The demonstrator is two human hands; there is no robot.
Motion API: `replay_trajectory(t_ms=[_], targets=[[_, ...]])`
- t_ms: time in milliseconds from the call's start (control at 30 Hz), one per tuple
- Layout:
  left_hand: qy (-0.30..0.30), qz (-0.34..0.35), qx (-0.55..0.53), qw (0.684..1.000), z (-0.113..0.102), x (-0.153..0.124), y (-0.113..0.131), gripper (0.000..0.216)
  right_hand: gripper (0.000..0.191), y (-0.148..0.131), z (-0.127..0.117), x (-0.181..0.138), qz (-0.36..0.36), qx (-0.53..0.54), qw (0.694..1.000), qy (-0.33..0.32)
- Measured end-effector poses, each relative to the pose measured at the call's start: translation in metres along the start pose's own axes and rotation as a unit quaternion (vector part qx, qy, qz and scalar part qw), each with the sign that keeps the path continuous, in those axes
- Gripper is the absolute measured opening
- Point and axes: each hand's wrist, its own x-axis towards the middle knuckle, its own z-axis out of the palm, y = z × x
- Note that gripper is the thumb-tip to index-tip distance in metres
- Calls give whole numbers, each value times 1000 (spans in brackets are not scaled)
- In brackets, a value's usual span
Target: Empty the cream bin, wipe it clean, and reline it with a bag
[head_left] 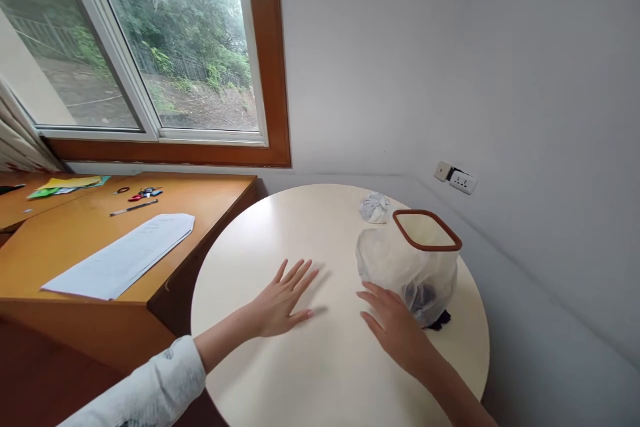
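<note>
My left hand (287, 300) is stretched over the round table (280, 230), fingers spread, holding nothing. My right hand (393, 323) hangs beside the near left side of a lined trash bin (375, 253), its fingers apart and slightly bent; I cannot tell whether it touches the bag. The bin has a brown, rounded-square rim ring (440, 248) and a translucent white bag draped around it. Something dark shows through the bag's lower part, and a black piece (440, 320) sticks out beneath it. Behind the bin lies a crumpled white plastic bag (375, 207).
At left stands a wooden desk (220, 197) with white paper (125, 257), a pen (134, 207), keys (146, 193) and coloured papers (70, 183). A window (190, 47) is above it. Wall sockets (463, 181) sit right of the table.
</note>
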Motion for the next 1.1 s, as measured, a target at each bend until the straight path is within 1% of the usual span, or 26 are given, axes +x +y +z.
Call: replay_trajectory(t_ms=[67,133,200,267,400,567,700,933,1100], targets=[[-17,0,-5,1000,13,-7,-4,69,46,-6,16,20,-36,-1,998,-52],[-23,-8,-8,1000,26,-11,-8,68,52,-8,30,32,-57,-4,993,-103],[-26,-18,-10,999,39,-13,-11,67,53,-6,41,37,-57,-6,988,-142],[-26,-21,-12,999,48,-15,-14,66,54,-4,48,39,-47,-9,986,-160],[-5,-14,-8,1000,55,-16,-17,66,55,-4,52,39,-32,-15,986,-160],[11,-10,5,1000,54,-16,-17,65,57,-6,50,40,-25,-22,985,-170],[24,-11,11,1000,52,-16,-16,65,57,-5,50,39,-32,-18,986,-164],[19,-15,-13,1000,47,-16,-12,64,58,-4,49,39,-36,-6,986,-160],[18,-15,-15,1000,48,-15,-14,64,56,-5,48,40,-34,6,986,-160]])
